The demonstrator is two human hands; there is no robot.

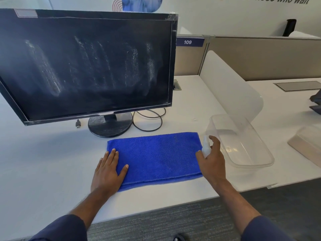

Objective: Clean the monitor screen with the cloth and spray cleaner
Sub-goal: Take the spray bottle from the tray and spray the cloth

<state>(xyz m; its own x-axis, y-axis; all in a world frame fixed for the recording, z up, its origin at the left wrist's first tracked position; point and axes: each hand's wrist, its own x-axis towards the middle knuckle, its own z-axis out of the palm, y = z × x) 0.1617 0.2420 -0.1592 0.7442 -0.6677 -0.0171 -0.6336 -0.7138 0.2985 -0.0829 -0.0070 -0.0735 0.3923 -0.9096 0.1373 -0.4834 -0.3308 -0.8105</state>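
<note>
A black monitor (pixel 86 63) stands on the white desk, its dark screen streaked with white smears and droplets. A folded blue cloth (pixel 156 157) lies flat in front of the monitor's round base. My left hand (pixel 109 169) rests flat on the cloth's left end, fingers spread. My right hand (pixel 212 160) is at the cloth's right edge, wrapped around a small white spray bottle (pixel 206 146) held upright, with the index finger over its top.
A clear plastic tub (pixel 243 153) sits right of the cloth, a translucent divider (pixel 231 84) behind it. A black cable (pixel 149 120) loops beside the monitor base (pixel 109 126). A beige tray (pixel 307 143) lies far right. The desk's front edge is near my forearms.
</note>
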